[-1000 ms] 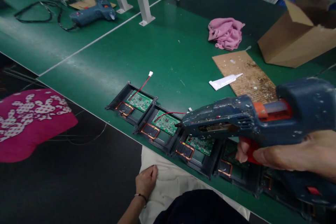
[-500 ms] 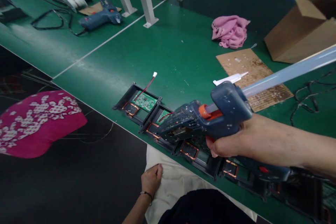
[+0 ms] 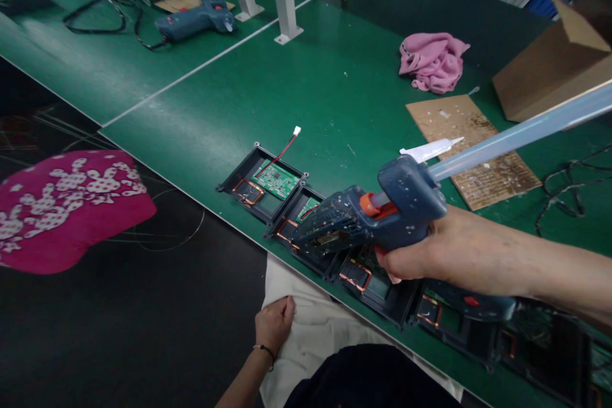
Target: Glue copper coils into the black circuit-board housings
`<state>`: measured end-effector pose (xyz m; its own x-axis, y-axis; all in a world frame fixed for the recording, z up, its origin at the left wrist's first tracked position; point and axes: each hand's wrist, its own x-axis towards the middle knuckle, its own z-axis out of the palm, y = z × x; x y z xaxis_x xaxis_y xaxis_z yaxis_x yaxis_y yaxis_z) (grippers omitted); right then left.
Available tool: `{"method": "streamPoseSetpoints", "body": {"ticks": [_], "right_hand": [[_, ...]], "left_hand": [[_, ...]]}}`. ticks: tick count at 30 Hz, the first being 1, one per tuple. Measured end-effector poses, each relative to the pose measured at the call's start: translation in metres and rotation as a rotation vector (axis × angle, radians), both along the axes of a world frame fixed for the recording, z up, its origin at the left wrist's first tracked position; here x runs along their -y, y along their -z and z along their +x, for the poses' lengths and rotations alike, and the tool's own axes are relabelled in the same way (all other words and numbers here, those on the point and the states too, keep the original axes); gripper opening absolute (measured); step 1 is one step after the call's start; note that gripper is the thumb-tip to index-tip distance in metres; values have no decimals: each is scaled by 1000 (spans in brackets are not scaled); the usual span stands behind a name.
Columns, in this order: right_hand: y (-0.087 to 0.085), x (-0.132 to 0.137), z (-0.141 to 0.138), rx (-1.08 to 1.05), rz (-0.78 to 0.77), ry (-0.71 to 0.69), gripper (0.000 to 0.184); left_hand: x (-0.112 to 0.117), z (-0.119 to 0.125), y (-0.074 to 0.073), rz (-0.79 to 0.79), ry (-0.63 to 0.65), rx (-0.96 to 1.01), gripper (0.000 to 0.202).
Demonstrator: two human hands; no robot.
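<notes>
The right hand [image 3: 421, 255] is wrapped around the grip of a paint-flecked dark blue hot-glue gun [image 3: 377, 217], fingers curled tight on the handle and trigger. A long translucent glue stick [image 3: 521, 131] juts from the back of the gun, up toward the right. The gun's nozzle points down and left, over the second in a row of shallow black plastic trays [image 3: 261, 182] that lie side by side along the near edge of the green table [image 3: 306, 83]. Each tray holds a small green circuit board [image 3: 276, 180] and a copper-rimmed coil; a red wire with a white plug [image 3: 297, 131] trails from the leftmost one.

The left hand [image 3: 274, 326] rests low, off the table, fingers closed into a loose fist on a white cloth [image 3: 310, 331] over the person's lap.

Farther back lie a crumpled pink rag [image 3: 433, 62], a glue-spattered brown cardboard sheet [image 3: 473, 140], a white tube [image 3: 430, 150] and a second blue glue gun [image 3: 196, 16].
</notes>
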<state>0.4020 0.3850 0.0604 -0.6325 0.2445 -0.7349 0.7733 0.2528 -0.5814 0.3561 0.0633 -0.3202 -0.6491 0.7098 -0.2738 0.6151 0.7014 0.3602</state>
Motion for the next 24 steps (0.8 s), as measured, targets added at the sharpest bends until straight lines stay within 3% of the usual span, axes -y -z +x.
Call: {"method": "streamPoseSetpoints", "body": {"ticks": [8,15,19,24], "right_hand": [[2,1,-1,-15,5,10,5],[7,0,10,-89,9,107,10],[-2,-5,21,-19,-11,112,16],[-19,-10,48,89,-6,222,16]], "left_hand": [[-2,0,-2,4,-2,-12,47],[-3,0,-5,12,3,-7,46],[-3,0,-4,6,-2,-8,47],[-2,0,-2,-6,-4,-16,45]]}}
